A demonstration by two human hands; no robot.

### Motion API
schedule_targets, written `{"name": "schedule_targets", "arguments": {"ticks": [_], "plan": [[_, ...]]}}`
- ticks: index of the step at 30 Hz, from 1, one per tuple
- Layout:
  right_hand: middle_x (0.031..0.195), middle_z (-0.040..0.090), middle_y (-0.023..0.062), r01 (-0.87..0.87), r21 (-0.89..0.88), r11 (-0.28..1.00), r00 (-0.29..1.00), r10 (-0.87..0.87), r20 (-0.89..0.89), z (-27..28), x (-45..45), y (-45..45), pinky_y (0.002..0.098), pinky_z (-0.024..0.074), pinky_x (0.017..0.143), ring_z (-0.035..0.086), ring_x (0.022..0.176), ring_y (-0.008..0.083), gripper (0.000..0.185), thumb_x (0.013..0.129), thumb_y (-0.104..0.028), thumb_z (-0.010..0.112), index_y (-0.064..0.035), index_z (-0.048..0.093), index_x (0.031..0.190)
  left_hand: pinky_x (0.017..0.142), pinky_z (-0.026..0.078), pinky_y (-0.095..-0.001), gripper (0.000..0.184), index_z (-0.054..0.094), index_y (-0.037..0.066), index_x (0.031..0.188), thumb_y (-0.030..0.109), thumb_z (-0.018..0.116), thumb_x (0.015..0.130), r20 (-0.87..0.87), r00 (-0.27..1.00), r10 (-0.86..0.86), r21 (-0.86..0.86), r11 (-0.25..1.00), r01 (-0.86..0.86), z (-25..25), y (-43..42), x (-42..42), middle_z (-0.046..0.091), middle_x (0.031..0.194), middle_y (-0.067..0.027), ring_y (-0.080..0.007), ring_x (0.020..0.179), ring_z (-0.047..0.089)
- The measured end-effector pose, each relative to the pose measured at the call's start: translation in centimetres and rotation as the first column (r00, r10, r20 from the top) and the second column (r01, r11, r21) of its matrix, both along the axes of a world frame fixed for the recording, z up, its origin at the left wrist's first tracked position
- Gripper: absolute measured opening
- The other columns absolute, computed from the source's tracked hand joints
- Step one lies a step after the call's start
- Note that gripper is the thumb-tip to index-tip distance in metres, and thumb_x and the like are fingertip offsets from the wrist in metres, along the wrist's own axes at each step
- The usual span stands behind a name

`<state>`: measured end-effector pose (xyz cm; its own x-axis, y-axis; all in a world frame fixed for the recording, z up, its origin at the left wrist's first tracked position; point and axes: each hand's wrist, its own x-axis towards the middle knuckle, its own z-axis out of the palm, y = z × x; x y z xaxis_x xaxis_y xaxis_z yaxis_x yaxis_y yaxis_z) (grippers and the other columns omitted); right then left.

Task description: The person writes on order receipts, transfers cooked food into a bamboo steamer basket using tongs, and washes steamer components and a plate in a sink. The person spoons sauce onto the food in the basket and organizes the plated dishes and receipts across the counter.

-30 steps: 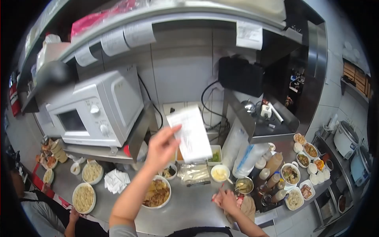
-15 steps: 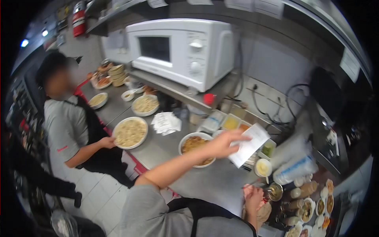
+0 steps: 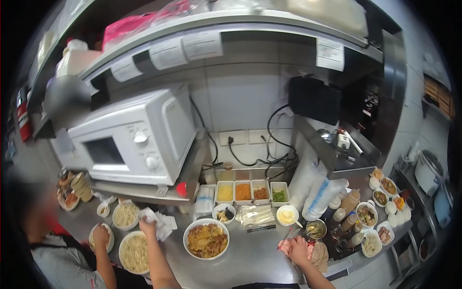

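Observation:
My left hand (image 3: 148, 226) is at a pile of printed paper slips (image 3: 166, 225), its fingers closed on a slip at the pile's left edge; the fingertips are small and blurred. Below that hand is a large white bowl of pale food (image 3: 134, 253). My right hand (image 3: 299, 249) is closed on a pink cloth (image 3: 285, 246) at the counter's front right, with a brown cloth (image 3: 319, 257) beside it. Between my arms stands a white bowl of brown and yellow food (image 3: 207, 239). A metal pot (image 3: 316, 229) is just beyond my right hand.
At the left a co-worker's hand (image 3: 100, 234) is over another bowl (image 3: 109, 243). A microwave (image 3: 139, 139) stands on a raised shelf. Topping trays (image 3: 243, 191) line the back. Sauce bottles (image 3: 350, 200) and small filled bowls (image 3: 367, 214) crowd the right.
My left hand has moved left with the paper slip, from over the topping trays to the paper pile. My right hand stays at the pink cloth. The view has swung right.

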<state>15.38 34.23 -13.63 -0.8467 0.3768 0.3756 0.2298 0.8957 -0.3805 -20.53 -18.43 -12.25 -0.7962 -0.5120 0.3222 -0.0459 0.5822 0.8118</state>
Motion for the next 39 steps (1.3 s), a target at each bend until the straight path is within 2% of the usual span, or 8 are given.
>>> {"name": "schedule_targets", "arguments": {"ticks": [9,12,15,19,22,24,30,39], "plan": [[0.100,0.054,0.0163,-0.544,-0.113,0.832,0.839,0.542,-0.046,18.3,-5.1,0.5,0.0423,0.0422,0.084,0.051,0.098,0.0330,0.033,0.075,-0.011,0.060,-0.0077,0.059,0.107,0.098,0.036,-0.0364,0.096,0.033,-0.003,0.132,0.050,0.074,0.063,0.365,0.923,0.126,-0.595,0.794,0.127,11.5,11.4,9.7,0.046,0.125,-0.0250,-0.0330,0.118,0.043],[0.102,0.054,0.0140,-0.713,0.178,0.678,0.625,0.730,-0.276,32.4,-9.0,-2.0,0.0402,0.0414,0.087,0.051,0.102,0.0306,0.029,0.075,-0.007,0.057,-0.0066,0.058,0.104,0.104,0.030,-0.0370,0.074,0.028,-0.005,0.134,0.033,0.064,0.081,0.454,0.110,-0.884,0.184,0.215,0.959,24.5,14.6,15.8,0.041,0.132,-0.0217,-0.0287,0.122,0.043],[0.113,0.053,0.0100,-0.759,0.295,0.581,0.437,0.790,-0.431,43.7,-14.2,-3.8,0.0374,0.0382,0.095,0.045,0.116,0.0262,0.028,0.074,-0.010,0.056,-0.0071,0.060,0.102,0.103,0.032,-0.0383,0.067,0.025,-0.003,0.137,0.015,0.061,0.084,-0.099,-0.542,-0.834,0.131,-0.551,0.824,34.5,16.4,17.2,0.037,0.136,-0.0203,-0.0264,0.126,0.038],[0.122,0.051,0.0014,-0.901,-0.034,0.433,0.392,0.776,-0.494,54.3,-20.8,-6.5,0.0304,0.0335,0.092,0.044,0.107,0.0156,0.038,0.078,-0.018,0.060,-0.0122,0.058,0.116,0.104,0.027,-0.0377,0.056,0.025,0.003,0.139,0.029,0.044,0.093,-0.626,0.114,-0.771,-0.046,0.182,0.982,48.1,19.7,14.8,0.033,0.141,-0.0106,-0.0231,0.128,0.033],[0.099,0.055,0.0004,-0.839,-0.170,0.516,0.519,0.669,-0.533,57.2,-21.8,-9.4,0.0217,0.0343,0.074,0.041,0.083,0.0083,0.044,0.077,-0.014,0.060,-0.0140,0.056,0.121,0.098,0.034,-0.0386,0.058,0.044,-0.007,0.124,0.041,0.033,0.094,-0.541,0.668,-0.510,-0.270,0.858,0.437,54.0,21.8,6.3,0.049,0.125,-0.0211,-0.0310,0.118,0.045],[0.118,0.054,0.0012,-0.844,-0.137,0.518,0.504,0.681,-0.531,57.9,-23.2,-8.9,0.0207,0.0318,0.082,0.044,0.097,0.0094,0.043,0.079,-0.011,0.054,-0.0072,0.054,0.122,0.103,0.028,-0.0448,0.073,0.038,-0.016,0.121,0.047,0.047,0.085,-0.632,0.689,-0.355,0.235,0.759,0.607,55.8,24.1,1.9,0.038,0.127,-0.0338,-0.0435,0.123,0.034],[0.134,0.044,0.0082,-0.905,-0.175,0.388,0.407,0.667,-0.624,57.7,-22.6,2.9,0.0259,0.0200,0.105,0.034,0.127,0.0150,0.040,0.088,-0.009,0.049,0.0012,0.047,0.126,0.054,0.042,-0.0385,0.028,0.061,-0.004,0.062,0.020,0.066,0.076,-0.949,0.312,-0.044,0.177,0.746,0.642,53.4,27.4,3.1,0.059,0.056,-0.0167,-0.0234,0.053,0.059],[0.137,0.040,0.0052,-0.884,-0.280,0.374,0.454,0.543,-0.706,59.3,-19.5,11.2,0.0300,0.0201,0.107,0.029,0.130,0.0158,0.043,0.088,-0.015,0.050,-0.0017,0.044,0.129,0.060,0.040,-0.0460,0.027,0.055,-0.004,0.063,0.017,0.065,0.075,-0.928,0.356,-0.112,0.184,0.692,0.698,54.3,37.9,9.4,0.057,0.068,-0.0243,-0.0412,0.069,0.056]]}}
